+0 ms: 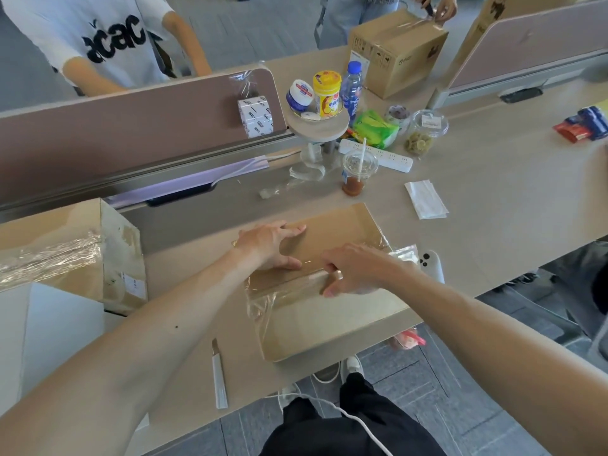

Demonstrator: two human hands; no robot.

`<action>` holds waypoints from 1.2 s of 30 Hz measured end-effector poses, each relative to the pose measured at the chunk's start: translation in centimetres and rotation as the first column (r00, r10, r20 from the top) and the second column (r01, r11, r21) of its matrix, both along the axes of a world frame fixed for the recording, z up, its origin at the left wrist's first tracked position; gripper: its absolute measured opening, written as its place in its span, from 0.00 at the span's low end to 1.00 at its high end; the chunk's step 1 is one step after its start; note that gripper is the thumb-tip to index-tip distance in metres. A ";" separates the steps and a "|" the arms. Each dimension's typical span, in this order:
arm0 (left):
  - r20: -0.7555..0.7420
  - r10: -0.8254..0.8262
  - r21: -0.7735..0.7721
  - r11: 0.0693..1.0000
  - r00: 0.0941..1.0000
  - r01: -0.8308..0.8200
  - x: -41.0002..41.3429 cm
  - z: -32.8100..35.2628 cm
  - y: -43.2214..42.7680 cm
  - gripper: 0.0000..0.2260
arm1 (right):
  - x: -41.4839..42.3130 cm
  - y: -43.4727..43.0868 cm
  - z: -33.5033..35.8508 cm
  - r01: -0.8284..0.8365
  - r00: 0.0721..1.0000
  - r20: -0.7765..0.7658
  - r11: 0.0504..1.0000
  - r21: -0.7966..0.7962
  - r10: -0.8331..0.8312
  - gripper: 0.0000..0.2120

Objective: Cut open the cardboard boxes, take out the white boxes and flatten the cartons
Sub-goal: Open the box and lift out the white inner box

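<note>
A flattened brown carton (332, 311) lies on the desk in front of me, with clear tape peeling along its middle and left edge. My left hand (269, 245) presses flat on the carton's far half, fingers straight. My right hand (358, 268) pinches the clear tape at the carton's middle fold. A utility knife (218, 376) lies on the desk near the front edge, left of the carton. At the left stands another taped cardboard box (75, 251), with a white box (49, 330) in front of it.
A plastic cup with a straw (357, 172), a power strip (385, 156), snack jars, a bottle and a folded tissue (426, 199) sit behind the carton. A sealed cardboard box (394, 51) stands far back, handled by another person. Desk dividers run along the left and far right.
</note>
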State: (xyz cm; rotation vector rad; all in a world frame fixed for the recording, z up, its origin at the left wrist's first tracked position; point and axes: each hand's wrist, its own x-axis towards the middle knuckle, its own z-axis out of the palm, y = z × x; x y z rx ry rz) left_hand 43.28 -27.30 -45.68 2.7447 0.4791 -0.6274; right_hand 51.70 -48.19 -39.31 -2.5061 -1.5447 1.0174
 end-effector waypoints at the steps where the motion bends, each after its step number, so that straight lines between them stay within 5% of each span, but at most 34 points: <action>1: 0.000 -0.001 -0.010 1.000 1.000 0.001 0.0 -0.1 0.2 0.43 | -0.1 -0.6 0.6 -0.003 1.000 -0.025 1.000 0.019 0.004 0.18; 6: 0.022 -0.041 0.011 0.999 0.999 0.041 -0.1 -0.5 0.3 0.42 | -0.8 -4.4 4.1 -0.006 0.989 -0.149 0.999 -0.031 0.001 0.19; 9: 0.066 -0.062 0.084 0.995 0.996 0.057 -0.3 -0.2 -1.1 0.44 | -1.3 -7.0 4.5 0.138 0.942 -0.298 0.988 -0.074 -0.154 0.17; 13: 0.011 -0.111 0.206 0.973 0.994 0.106 0.0 -0.4 -3.6 0.61 | -2.0 -8.7 -0.7 0.403 0.904 -0.132 0.914 -0.053 -0.407 0.11; 17: 0.019 -0.093 0.267 0.960 0.995 0.085 0.6 -1.3 -4.5 0.62 | -3.3 -9.0 -5.3 0.571 0.815 0.056 0.816 0.090 -0.577 0.19; 23: 0.012 -0.202 0.272 0.943 0.979 0.191 1.4 -0.8 -3.9 0.53 | -3.9 -7.7 -7.4 0.581 0.775 0.181 0.795 0.174 -0.606 0.36; 36: -0.046 -0.269 0.106 0.956 0.962 0.272 2.9 1.8 -2.1 0.53 | -3.3 -7.4 -8.0 0.597 0.744 0.212 0.773 0.215 -0.633 0.34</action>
